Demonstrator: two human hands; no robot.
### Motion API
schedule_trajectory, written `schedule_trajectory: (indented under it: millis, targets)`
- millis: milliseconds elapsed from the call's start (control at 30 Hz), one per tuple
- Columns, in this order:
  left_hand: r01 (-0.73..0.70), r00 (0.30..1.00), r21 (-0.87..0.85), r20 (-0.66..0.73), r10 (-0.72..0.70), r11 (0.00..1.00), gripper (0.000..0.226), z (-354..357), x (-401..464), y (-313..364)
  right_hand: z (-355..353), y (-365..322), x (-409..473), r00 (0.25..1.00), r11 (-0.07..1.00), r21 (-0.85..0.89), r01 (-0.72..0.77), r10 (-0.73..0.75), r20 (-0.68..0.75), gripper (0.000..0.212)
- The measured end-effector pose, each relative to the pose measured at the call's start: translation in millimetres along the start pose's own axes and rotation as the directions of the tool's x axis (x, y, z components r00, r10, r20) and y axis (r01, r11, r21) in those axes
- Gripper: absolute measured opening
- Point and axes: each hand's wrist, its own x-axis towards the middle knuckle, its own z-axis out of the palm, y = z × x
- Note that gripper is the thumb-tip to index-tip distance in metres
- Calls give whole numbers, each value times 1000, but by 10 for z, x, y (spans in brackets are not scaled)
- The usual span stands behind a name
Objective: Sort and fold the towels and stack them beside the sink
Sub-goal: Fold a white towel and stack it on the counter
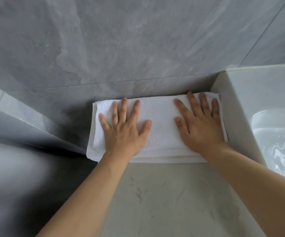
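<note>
Grey marble wall tiles [121, 40] rise behind a pale stone counter [164, 202]. Folded white towels [158, 127] lie stacked at the counter's back edge, touching the sink [241, 103] wall on the right. Both hands, left hand [124, 132] and right hand [201, 129], press flat on top, fingers spread.

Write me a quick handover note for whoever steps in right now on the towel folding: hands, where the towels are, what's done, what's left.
Left hand: flat, fingers spread, pressing on the left half of the folded white towel.
Right hand: flat, pressing on the right half.
The towel lies on the counter against the wall, its right end beside the sink. Layered edges at its front suggest a stack or several folds; I cannot tell which.
Done: this towel is folded and placed.
Left: lift both hands; no other towels are in view, so check for more.
</note>
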Motion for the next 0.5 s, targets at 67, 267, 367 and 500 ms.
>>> schedule_trajectory:
  millis: [67, 267, 367, 500]
  targets:
    - [22, 1000, 0, -21, -22, 1000, 72, 20, -28, -108, 41, 3, -2, 999, 1000, 12, -4, 4, -42, 60]
    - [91, 994, -31, -60, -92, 995, 77, 41, -95, -272, 77, 1, 6, 999, 1000, 1, 3, -3, -55, 60]
    - [95, 993, -35, -69, -97, 995, 78, 66, -88, -256, 66, -9, 16, 998, 1000, 5, -5, 5, -58, 60]
    - [93, 992, -34, -84, -95, 995, 77, 94, -97, -256, 98, 3, 2, 997, 1000, 2, -2, 2, -77, 60]
